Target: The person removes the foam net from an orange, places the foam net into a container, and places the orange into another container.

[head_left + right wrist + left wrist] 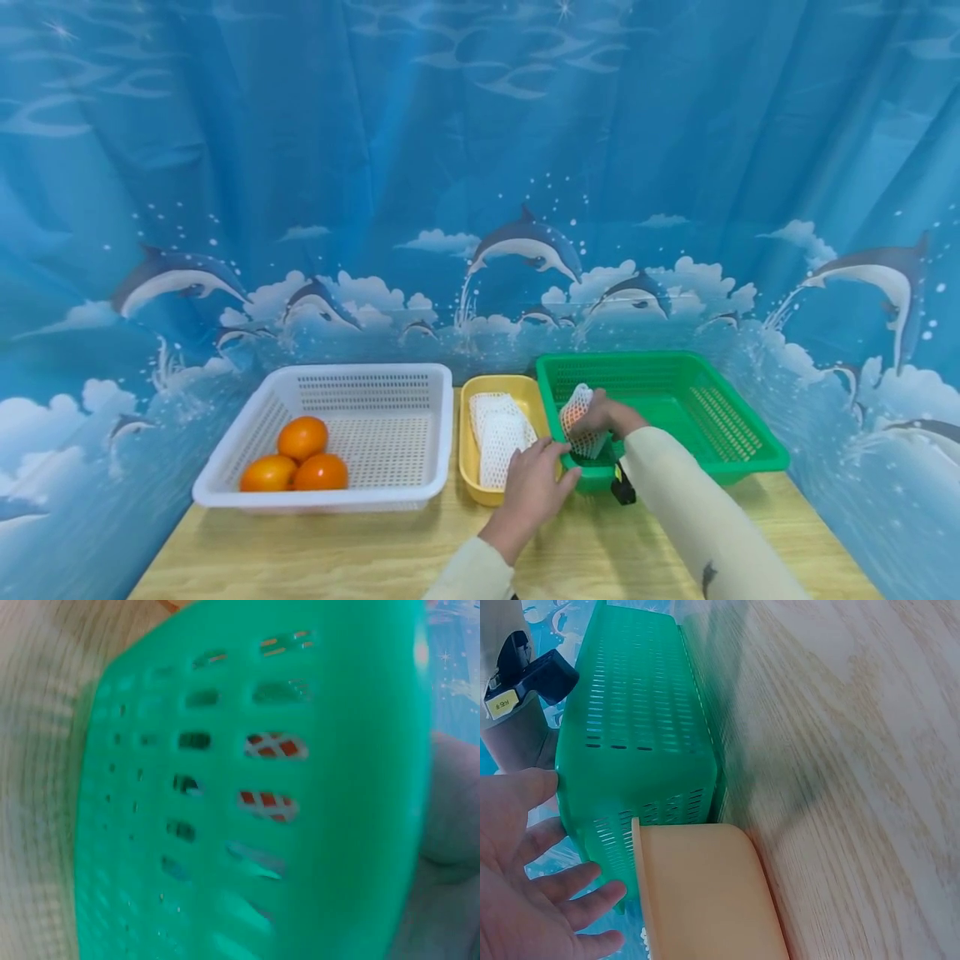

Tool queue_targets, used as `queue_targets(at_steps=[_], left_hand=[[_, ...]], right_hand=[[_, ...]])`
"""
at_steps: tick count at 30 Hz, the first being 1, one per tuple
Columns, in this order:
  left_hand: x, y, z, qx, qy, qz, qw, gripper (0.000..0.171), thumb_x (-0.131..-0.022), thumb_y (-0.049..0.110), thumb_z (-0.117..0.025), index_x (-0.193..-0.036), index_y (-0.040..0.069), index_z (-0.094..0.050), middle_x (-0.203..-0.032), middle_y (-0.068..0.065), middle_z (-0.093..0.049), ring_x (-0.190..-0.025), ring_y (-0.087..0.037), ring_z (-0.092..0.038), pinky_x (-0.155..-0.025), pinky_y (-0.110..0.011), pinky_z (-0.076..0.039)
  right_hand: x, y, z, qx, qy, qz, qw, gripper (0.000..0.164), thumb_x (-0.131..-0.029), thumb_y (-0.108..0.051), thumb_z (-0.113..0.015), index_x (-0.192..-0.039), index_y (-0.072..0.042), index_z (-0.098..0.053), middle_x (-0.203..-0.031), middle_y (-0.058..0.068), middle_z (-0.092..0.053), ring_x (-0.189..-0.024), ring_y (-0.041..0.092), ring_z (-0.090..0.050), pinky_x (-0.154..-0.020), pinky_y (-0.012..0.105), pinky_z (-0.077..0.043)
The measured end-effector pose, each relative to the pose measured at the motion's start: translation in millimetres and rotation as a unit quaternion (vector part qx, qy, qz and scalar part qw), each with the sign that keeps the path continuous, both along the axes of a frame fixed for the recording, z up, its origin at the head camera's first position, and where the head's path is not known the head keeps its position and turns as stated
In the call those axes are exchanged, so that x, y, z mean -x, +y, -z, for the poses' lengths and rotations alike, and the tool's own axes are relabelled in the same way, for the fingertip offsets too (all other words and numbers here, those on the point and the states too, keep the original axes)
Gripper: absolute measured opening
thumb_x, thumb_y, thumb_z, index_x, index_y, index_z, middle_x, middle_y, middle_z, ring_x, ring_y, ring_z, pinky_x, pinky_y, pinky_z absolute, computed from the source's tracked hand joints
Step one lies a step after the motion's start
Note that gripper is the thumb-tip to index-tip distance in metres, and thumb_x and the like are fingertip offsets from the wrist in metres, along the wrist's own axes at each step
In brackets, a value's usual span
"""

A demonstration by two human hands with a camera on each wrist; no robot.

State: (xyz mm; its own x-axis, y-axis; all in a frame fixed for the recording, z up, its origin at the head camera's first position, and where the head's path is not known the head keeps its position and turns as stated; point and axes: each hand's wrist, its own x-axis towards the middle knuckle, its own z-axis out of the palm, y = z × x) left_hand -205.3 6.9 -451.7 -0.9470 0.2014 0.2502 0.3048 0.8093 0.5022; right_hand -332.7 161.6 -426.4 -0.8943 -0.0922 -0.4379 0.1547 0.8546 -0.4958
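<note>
In the head view my right hand (609, 415) reaches into the near left corner of the green basket (667, 360) and grips an orange in a white foam net (576, 408). Through the basket's slots in the right wrist view, orange peel under white mesh (274, 746) shows, with part of the right hand (457, 802) beyond the rim. My left hand (531, 487), fingers spread and holding nothing, is at the green basket's near left corner, beside the yellow basket (498, 382). More white foam nets (504, 442) lie in that yellow basket.
A white basket (371, 375) at the left holds three bare oranges (303, 438). All the baskets stand side by side on a wooden table (360, 546). Behind them hangs a blue dolphin-print curtain (420, 167). A black device (622, 485) is on the right wrist.
</note>
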Motion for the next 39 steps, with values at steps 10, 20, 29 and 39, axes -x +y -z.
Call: queue_targets(at_steps=[10, 20, 29, 39], left_hand=[[-1.1, -1.2, 0.5, -0.006, 0.005, 0.003, 1.0000, 0.039, -0.088, 0.043, -0.054, -0.122, 0.023, -0.056, -0.129, -0.004, -0.052, -0.119, -0.022, -0.046, -0.101, -0.054, -0.030], [-1.1, -0.1, -0.4, 0.003, 0.004, 0.003, 1.0000, 0.041, -0.088, 0.044, -0.054, -0.123, 0.024, -0.054, -0.123, 0.003, -0.056, -0.115, -0.018, -0.049, -0.102, -0.052, -0.030], [-1.7, -0.7, 2.3, 0.004, 0.034, 0.004, 0.9994, 0.038, -0.087, 0.042, -0.056, -0.119, 0.021, -0.058, -0.122, -0.002, -0.056, -0.115, -0.021, -0.048, -0.101, -0.049, -0.032], [-0.5, -1.1, 6.9, 0.003, 0.025, 0.003, 0.9997, 0.039, -0.088, 0.044, -0.053, -0.121, 0.024, -0.056, -0.135, -0.005, -0.046, -0.125, -0.033, -0.038, -0.097, -0.053, -0.035]], right_hand=[[-1.2, -2.7, 3.9, 0.015, 0.019, 0.025, 0.999, 0.096, -0.072, -0.024, -0.067, -0.136, 0.007, -0.002, -0.106, 0.025, -0.043, -0.094, 0.035, -0.050, -0.080, 0.050, -0.047], [-5.1, 0.9, 6.5, 0.030, 0.047, 0.024, 0.998, 0.102, -0.070, -0.024, -0.075, -0.135, 0.007, -0.003, -0.109, 0.029, -0.043, -0.099, 0.042, -0.050, -0.081, 0.053, -0.046], [-7.5, 0.8, 5.2, 0.000, 0.056, -0.027, 0.998, 0.084, -0.069, -0.028, -0.074, -0.129, 0.010, -0.029, -0.101, 0.020, -0.052, -0.088, 0.031, -0.055, -0.070, 0.044, -0.051], [-13.0, 3.7, 3.0, -0.005, 0.083, -0.049, 0.995, 0.087, -0.073, -0.031, -0.071, -0.133, 0.011, -0.025, -0.106, 0.020, -0.051, -0.093, 0.031, -0.054, -0.074, 0.047, -0.050]])
